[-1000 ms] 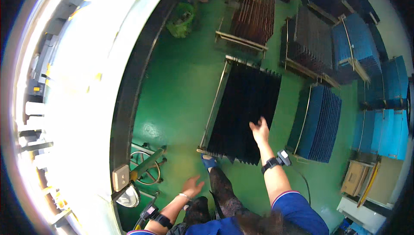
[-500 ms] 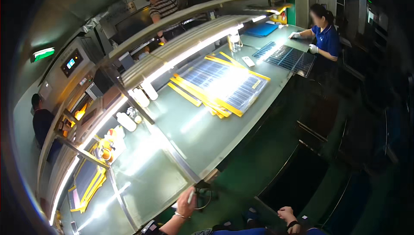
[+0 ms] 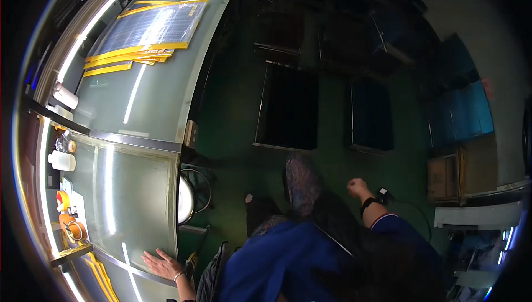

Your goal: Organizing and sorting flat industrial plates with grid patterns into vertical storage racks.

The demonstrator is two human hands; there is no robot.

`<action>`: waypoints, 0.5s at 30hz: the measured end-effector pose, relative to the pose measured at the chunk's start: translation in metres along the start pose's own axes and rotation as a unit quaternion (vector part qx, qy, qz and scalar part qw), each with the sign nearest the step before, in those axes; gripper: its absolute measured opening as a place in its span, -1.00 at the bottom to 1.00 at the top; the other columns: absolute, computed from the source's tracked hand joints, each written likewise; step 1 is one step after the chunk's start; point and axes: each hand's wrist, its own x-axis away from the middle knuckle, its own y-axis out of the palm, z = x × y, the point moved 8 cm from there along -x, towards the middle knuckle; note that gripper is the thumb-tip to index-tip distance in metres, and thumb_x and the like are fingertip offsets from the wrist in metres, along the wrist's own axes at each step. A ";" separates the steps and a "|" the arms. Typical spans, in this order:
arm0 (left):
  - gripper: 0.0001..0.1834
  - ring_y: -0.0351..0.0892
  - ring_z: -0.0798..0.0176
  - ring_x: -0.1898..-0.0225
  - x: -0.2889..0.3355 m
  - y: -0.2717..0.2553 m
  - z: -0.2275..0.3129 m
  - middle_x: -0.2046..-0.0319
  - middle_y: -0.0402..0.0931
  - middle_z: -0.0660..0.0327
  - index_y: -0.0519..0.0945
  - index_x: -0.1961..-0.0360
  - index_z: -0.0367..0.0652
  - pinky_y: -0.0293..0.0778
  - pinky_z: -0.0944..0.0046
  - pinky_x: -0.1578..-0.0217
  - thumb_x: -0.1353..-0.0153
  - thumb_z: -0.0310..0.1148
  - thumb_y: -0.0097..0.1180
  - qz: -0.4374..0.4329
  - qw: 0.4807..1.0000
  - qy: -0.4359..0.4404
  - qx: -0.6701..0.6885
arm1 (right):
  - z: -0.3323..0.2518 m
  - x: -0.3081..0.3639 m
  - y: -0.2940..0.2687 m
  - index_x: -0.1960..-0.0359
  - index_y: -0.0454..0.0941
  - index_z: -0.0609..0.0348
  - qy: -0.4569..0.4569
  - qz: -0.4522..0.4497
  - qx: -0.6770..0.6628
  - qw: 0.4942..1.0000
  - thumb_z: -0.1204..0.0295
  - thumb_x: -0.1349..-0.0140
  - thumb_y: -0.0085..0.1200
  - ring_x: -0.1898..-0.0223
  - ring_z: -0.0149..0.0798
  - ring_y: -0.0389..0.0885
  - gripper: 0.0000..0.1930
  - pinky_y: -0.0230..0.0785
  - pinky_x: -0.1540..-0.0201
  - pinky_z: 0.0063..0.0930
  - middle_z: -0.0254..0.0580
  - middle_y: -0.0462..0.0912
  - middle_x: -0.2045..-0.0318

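Note:
My left hand [image 3: 162, 264] lies palm down near the edge of the glass-topped table [image 3: 138, 183], its fingers spread and nothing in it. A bracelet circles that wrist. My right hand [image 3: 357, 187] hangs over the floor at my side, its fingers loosely curled, with no object showing in it. There is a black band [image 3: 367, 206] on the right wrist. Nearest to the left hand, at the lower left, are yellow-edged sheets [image 3: 100, 274]. Farther up the table lies a stack of clear sheets with yellow edges [image 3: 149, 27].
A round stool [image 3: 185, 199] stands against the table. Dark flat-topped stacks [image 3: 288, 108] rise from the green floor ahead, with a cardboard box [image 3: 443, 177] at the right. White bottles [image 3: 62, 161] and an orange tape dispenser [image 3: 72, 229] line the table's back.
My view has swung right and downward, and the co-worker has left it. My left hand now rests flat on the table; the pale narrow thing seen at it before no longer shows.

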 end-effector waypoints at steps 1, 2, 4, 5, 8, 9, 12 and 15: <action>-0.33 -0.05 0.08 -0.33 -0.001 0.000 0.006 -0.30 0.01 0.04 0.09 -0.30 -0.10 -0.10 0.07 -0.26 -0.32 0.12 -0.42 0.002 1.000 0.002 -0.003 | 0.047 -0.003 0.007 0.27 0.62 0.13 0.002 0.022 0.021 1.000 0.36 -0.02 0.10 0.39 -0.25 0.65 -0.76 0.47 0.32 -0.43 -0.11 0.65 0.40; -0.33 -0.05 0.08 -0.33 0.002 -0.002 0.003 -0.30 0.01 0.04 0.09 -0.30 -0.10 -0.10 0.07 -0.26 -0.32 0.12 -0.42 -0.002 1.000 -0.001 -0.005 | 0.047 0.018 0.007 0.26 0.63 0.13 0.038 0.017 -0.002 0.999 0.35 -0.03 0.09 0.42 -0.24 0.64 -0.76 0.47 0.36 -0.41 -0.10 0.65 0.41; -0.33 -0.05 0.09 -0.33 0.008 -0.007 0.002 -0.30 0.01 0.04 0.12 -0.29 -0.10 -0.09 0.08 -0.26 -0.31 0.12 -0.42 0.002 1.000 -0.001 0.019 | 0.057 0.055 0.000 0.25 0.62 0.13 0.082 0.019 -0.025 0.996 0.36 -0.04 0.09 0.44 -0.24 0.64 -0.76 0.48 0.40 -0.39 -0.09 0.64 0.41; -0.33 -0.05 0.09 -0.33 0.010 -0.006 -0.001 -0.30 0.01 0.04 0.12 -0.29 -0.10 -0.09 0.08 -0.26 -0.31 0.12 -0.42 -0.004 1.000 -0.001 0.017 | 0.072 0.057 0.002 0.24 0.62 0.13 0.079 0.024 -0.024 0.996 0.37 -0.03 0.09 0.44 -0.24 0.64 -0.76 0.48 0.41 -0.39 -0.09 0.64 0.40; -0.32 -0.04 0.10 -0.33 0.013 -0.002 -0.006 -0.30 0.02 0.03 0.11 -0.30 -0.10 -0.09 0.07 -0.25 -0.31 0.13 -0.43 0.017 1.000 0.001 0.006 | 0.102 0.052 0.004 0.23 0.62 0.14 0.065 0.041 -0.015 0.997 0.39 -0.03 0.10 0.44 -0.24 0.64 -0.75 0.49 0.42 -0.39 -0.10 0.65 0.40; -0.32 -0.04 0.10 -0.33 0.013 -0.003 -0.008 -0.30 0.02 0.03 0.11 -0.30 -0.10 -0.09 0.07 -0.25 -0.31 0.13 -0.43 0.014 1.000 -0.004 0.008 | 0.112 0.050 0.004 0.23 0.61 0.14 0.063 0.042 -0.010 0.997 0.39 -0.02 0.10 0.44 -0.24 0.65 -0.75 0.49 0.43 -0.39 -0.10 0.65 0.40; -0.32 -0.05 0.09 -0.33 0.014 -0.011 -0.004 -0.31 0.01 0.05 0.10 -0.31 -0.09 -0.10 0.06 -0.25 -0.31 0.12 -0.43 0.000 1.000 -0.012 0.004 | 0.119 0.037 0.003 0.21 0.61 0.15 0.038 0.057 -0.021 0.997 0.42 -0.01 0.11 0.45 -0.25 0.65 -0.74 0.50 0.44 -0.39 -0.10 0.65 0.39; -0.33 -0.06 0.08 -0.33 0.010 -0.010 0.001 -0.32 -0.01 0.06 0.09 -0.31 -0.08 -0.12 0.04 -0.26 -0.32 0.12 -0.44 -0.015 0.998 -0.018 0.058 | 0.082 0.013 -0.005 0.20 0.60 0.16 -0.004 0.076 -0.027 0.997 0.44 -0.01 0.12 0.45 -0.25 0.65 -0.73 0.51 0.46 -0.39 -0.11 0.65 0.39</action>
